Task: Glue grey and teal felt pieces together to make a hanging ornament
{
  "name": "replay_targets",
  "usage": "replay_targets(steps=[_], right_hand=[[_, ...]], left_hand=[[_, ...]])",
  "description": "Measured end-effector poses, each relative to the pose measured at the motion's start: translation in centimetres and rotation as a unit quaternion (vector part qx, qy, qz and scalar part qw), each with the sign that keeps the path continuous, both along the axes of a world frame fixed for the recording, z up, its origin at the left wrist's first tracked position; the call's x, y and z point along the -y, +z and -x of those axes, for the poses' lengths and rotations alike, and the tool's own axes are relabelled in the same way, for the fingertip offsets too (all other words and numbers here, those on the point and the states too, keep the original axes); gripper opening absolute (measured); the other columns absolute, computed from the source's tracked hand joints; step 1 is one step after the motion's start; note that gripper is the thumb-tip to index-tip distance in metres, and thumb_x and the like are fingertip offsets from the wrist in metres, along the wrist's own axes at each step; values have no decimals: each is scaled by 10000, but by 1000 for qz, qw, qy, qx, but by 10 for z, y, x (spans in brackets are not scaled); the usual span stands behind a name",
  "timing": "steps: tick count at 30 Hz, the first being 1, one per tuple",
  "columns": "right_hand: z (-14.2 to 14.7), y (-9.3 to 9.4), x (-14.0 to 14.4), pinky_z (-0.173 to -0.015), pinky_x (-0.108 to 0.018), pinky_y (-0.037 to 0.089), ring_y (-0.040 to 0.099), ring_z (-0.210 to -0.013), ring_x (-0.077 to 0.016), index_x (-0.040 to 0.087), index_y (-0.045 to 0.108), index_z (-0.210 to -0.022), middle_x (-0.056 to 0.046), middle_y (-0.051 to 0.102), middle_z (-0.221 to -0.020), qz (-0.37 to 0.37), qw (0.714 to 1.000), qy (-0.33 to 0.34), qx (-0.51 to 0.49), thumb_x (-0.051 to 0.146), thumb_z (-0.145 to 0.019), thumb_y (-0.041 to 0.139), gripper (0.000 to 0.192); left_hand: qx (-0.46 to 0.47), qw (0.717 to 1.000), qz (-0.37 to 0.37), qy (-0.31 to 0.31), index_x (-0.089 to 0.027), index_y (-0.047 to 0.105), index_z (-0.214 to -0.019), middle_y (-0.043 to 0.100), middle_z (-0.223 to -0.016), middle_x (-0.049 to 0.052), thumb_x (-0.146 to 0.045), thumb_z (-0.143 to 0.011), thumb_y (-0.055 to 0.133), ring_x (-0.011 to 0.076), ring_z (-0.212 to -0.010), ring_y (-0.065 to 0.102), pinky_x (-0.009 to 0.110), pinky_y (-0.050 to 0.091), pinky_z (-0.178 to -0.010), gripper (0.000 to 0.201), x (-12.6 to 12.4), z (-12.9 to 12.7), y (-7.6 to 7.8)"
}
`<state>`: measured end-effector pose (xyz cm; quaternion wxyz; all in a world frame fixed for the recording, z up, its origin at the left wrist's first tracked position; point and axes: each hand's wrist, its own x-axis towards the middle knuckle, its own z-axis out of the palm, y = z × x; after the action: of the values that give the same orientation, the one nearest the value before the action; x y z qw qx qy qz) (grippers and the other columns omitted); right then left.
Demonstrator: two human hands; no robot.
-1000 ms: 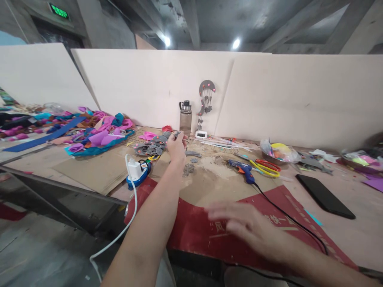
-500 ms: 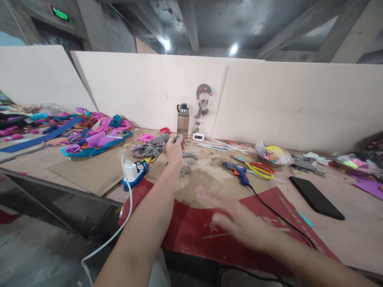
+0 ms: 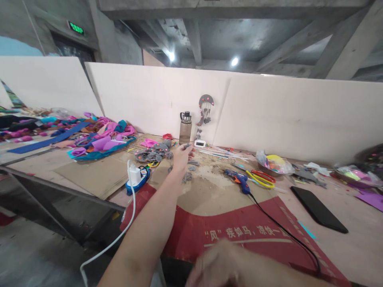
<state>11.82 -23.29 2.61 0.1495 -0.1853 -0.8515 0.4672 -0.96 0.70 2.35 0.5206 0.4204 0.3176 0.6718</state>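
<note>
Right hand [image 3: 221,265] blurred, cut by bottom edge; left hand [image 3: 181,156] grip contents unclear.

left hand [image 3: 181,156] | bare forearm, no sleeve | right hand [image 3: 221,267] | blurred, bare

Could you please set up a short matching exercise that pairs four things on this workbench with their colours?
Things:
1. glue gun
2. scissors
3. phone
4. banner

Colours:
A. black
B. red with white writing
C. blue
D. yellow and red handles

Pairs: 1-C, 2-D, 3-A, 4-B
</note>
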Motion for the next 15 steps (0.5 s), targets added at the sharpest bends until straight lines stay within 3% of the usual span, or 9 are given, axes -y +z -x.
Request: replay_targets(steps=[1, 2, 4, 5, 7, 9, 12, 14, 15], right_hand=[[-6, 2, -16, -898, -256, 499, 662, -972, -158, 186, 708, -1027, -55, 720, -1024, -34, 998, -57, -17, 498, -929, 406, 445], [-14, 2, -35, -942, -301, 481, 645, -1011, -164, 204, 691, -1057, -54, 710, -1055, -75, 985, -157, -24, 474, -949, 369, 434], [-33, -4, -79, -1082, -428, 350, 495, -1248, -213, 237, 562, -1276, -79, 574, -1322, -184, 935, -301, 31, 482, -936, 392, 453], [-41, -9, -97, -1120, -487, 267, 367, -1349, -249, 223, 486, -1355, -104, 452, -1436, -224, 906, -348, 84, 517, -918, 401, 534], [-49, -22, -115, -1136, -549, 165, 174, -1424, -305, 137, 372, -1435, -169, 271, -1523, -242, 872, -376, 201, 566, -895, 391, 690], [-44, -32, -103, -1152, -517, 131, 143, -1428, -310, 74, 289, -1467, -203, 232, -1527, -227, 880, -328, 259, 591, -887, 383, 783], [-22, -34, -43, -1159, -450, 173, 184, -1424, -273, 185, 274, -1484, -122, 248, -1538, -190, 952, -151, 188, 605, -841, 481, 796], [-7, -25, -3, -1129, -395, 283, 327, -1376, -216, 338, 461, -1379, -13, 441, -1452, -149, 985, -9, 92, 563, -849, 506, 578], [-3, -19, 10, -1095, -354, 347, 399, -1335, -185, 388, 537, -1302, 33, 527, -1379, -141, 987, 10, 77, 554, -858, 498, 476]], left_hand=[[-5, 1000, 0, -10, -147, 613, -761, 637, -687, 24, -309, -664, 709, 56, -464, 511, 161, 288, -408, 212, 2, 0, 0], [-8, 1000, -1, -16, -146, 614, -758, 643, -698, 29, -314, -662, 715, 56, -471, 517, 161, 292, -412, 218, 3, 0, 0], [-10, 1000, -1, -21, -145, 612, -749, 646, -704, 32, -322, -665, 716, 55, -474, 519, 160, 294, -416, 222, 4, 0, 0], [-10, 1000, 0, -22, -144, 612, -750, 645, -702, 31, -320, -668, 714, 54, -474, 517, 159, 294, -417, 219, 3, 1, -1], [-10, 1000, 8, -19, -140, 614, -752, 641, -695, 30, -303, -673, 710, 50, -472, 511, 158, 293, -417, 205, 2, 1, -2], [-8, 1000, 17, -16, -137, 615, -748, 635, -686, 29, -290, -675, 709, 47, -464, 502, 159, 292, -416, 193, 0, 1, -3], [-2, 999, 27, -19, -135, 616, -732, 628, -670, 27, -286, -669, 719, 48, -454, 495, 163, 290, -414, 193, -3, 1, -4], [-4, 999, 30, -25, -136, 619, -733, 628, -667, 29, -285, -665, 726, 53, -457, 500, 165, 288, -412, 195, -4, 0, -5], [-7, 999, 30, -29, -137, 621, -736, 631, -669, 30, -285, -665, 726, 55, -458, 501, 167, 290, -411, 195, -4, 0, -5]])
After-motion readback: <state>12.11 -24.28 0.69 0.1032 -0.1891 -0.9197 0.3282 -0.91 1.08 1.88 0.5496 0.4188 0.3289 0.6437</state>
